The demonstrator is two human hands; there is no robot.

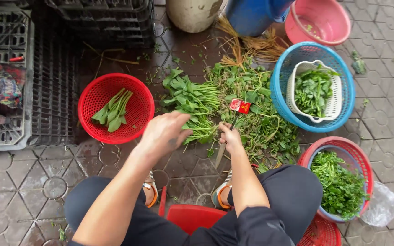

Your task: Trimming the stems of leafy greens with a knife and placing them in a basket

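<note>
The blue plastic barrel [256,13] and pale round bucket [192,12] run off the top edge; the left hand [163,134] hides the green stems' cut ends.
</note>
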